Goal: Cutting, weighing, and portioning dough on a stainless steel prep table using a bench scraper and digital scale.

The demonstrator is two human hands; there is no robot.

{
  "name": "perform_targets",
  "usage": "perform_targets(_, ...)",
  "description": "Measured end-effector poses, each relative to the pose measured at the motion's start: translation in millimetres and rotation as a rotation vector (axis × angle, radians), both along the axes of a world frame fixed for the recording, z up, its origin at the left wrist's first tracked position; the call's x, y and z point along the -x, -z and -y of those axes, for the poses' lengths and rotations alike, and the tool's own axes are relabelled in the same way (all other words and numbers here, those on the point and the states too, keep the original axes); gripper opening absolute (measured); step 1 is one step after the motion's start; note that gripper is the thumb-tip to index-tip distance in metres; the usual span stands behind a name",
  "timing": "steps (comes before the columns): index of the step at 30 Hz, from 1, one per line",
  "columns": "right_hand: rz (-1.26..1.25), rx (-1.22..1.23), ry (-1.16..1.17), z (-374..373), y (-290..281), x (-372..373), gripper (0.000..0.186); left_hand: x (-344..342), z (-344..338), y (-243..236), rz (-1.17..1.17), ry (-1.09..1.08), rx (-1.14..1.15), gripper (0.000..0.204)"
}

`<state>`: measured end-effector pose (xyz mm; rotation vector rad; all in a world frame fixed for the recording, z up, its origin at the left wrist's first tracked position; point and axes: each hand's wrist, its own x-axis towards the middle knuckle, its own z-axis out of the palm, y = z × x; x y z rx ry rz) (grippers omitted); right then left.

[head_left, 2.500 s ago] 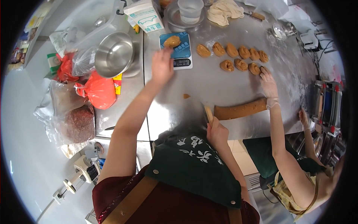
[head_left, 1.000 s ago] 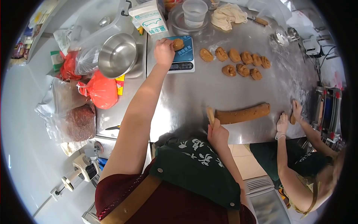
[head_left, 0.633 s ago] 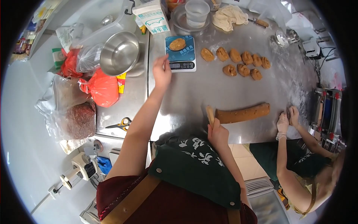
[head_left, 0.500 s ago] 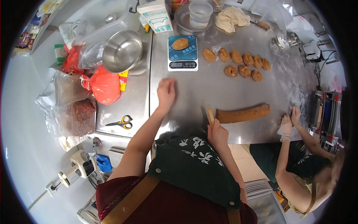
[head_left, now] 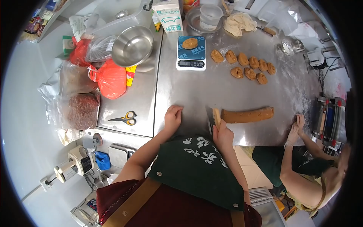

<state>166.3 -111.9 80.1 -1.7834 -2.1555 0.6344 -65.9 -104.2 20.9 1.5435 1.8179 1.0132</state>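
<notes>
Floured steel worktable point(head_left: 196, 87), cluttered kitchen

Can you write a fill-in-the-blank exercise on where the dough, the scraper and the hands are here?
1. The right hand holds a scraper at the ____ end of the dough log.
2. One dough piece lies on the ____.
3. The left hand rests on the ____.

Missing words: left; scale; table

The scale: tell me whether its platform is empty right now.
No. A round brown dough piece sits on the blue scale, while the left hand rests flat on the steel table nearer the person.
</notes>
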Motion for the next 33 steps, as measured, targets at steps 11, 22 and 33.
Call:
perform_targets(11, 0.026, -0.074, 0.171, 9, -22, -37, 0.031, 2, -1, 2, 0.068, 0.011, -0.012, 0.011)
perform_targets(22, 0.212, -0.116, 0.013, -7, -3, -34, 0.028, -2, -10, 3, 0.095, 0.024, 0.01, 0.011)
perform_targets(33, -0.08, 0.084, 0.206, -41, 22, -15, 0.031, -28, -25, 1, 0.152, 0.174, 0.088, 0.012)
